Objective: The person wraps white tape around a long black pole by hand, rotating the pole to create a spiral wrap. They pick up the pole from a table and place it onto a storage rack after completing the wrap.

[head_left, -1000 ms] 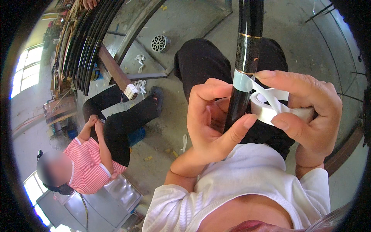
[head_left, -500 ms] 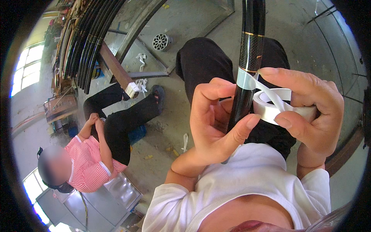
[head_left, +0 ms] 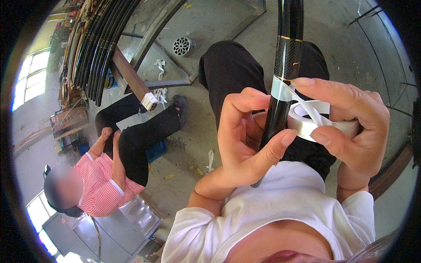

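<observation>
My left hand (head_left: 245, 136) clasps the glossy black rod (head_left: 283, 83), which looks stiff, light and slippery, so I grip it low. Just beside it, my right hand (head_left: 351, 122) pinches the roll of white tape (head_left: 307, 120), thin and sticky, its strip running onto the rod.

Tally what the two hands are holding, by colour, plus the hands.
Black glossy carbon rod with gold rings, gripped by the left hand: 1
White tape roll, held in the right hand, strip run onto the rod: 1
Hands: 2
Total: 4
</observation>
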The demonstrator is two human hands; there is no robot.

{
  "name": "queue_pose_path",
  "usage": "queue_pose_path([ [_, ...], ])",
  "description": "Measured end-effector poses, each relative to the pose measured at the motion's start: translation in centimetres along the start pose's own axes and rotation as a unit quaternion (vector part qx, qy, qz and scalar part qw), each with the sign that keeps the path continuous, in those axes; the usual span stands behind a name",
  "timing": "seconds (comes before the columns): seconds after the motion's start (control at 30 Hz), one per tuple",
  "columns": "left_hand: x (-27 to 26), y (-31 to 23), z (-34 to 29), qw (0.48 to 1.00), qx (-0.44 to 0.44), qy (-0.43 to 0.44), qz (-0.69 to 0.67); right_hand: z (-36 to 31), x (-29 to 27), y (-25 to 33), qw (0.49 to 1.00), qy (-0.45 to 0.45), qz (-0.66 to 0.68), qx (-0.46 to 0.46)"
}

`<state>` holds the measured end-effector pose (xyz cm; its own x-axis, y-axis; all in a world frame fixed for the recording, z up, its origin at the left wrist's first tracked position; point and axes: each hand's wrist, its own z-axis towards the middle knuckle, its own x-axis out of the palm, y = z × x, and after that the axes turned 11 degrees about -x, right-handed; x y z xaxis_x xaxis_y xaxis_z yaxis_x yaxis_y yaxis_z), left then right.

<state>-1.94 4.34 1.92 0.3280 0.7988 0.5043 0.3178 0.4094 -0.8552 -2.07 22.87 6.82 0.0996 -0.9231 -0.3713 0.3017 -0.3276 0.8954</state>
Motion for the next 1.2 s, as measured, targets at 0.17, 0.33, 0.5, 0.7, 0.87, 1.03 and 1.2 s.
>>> queue_pose_path([
  [0.17,-0.4,0.1,-0.2,0.999,-0.017,0.025,-0.015,0.0,-0.1,0.0,1.0,0.009,-0.02,-0.009],
  [0.33,0.2,0.1,-0.1,1.0,-0.011,-0.015,0.02,-0.5,0.0,0.2,0.998,-0.035,-0.029,0.041],
  [0.5,0.1,0.2,0.0,0.995,0.037,-0.038,0.088,-0.1,0.4,0.2,0.991,-0.08,-0.013,0.11],
  [0.7,0.4,0.4,0.2,0.977,0.067,-0.118,0.166,0.1,-1.2,0.3,0.988,-0.045,-0.014,0.15],
  [0.87,0.5,0.5,-0.1,0.985,0.03,-0.123,0.116,-0.5,-1.4,-0.1,0.992,-0.048,-0.04,0.112],
  [1.03,0.6,0.5,0.0,0.996,-0.006,-0.082,0.018,-0.2,-1.9,-2.0,0.991,-0.01,-0.019,0.133],
  [1.2,-0.3,0.5,-0.1,0.998,-0.03,-0.005,-0.053,0.0,-1.4,-2.7,0.988,-0.007,0.032,0.153],
])
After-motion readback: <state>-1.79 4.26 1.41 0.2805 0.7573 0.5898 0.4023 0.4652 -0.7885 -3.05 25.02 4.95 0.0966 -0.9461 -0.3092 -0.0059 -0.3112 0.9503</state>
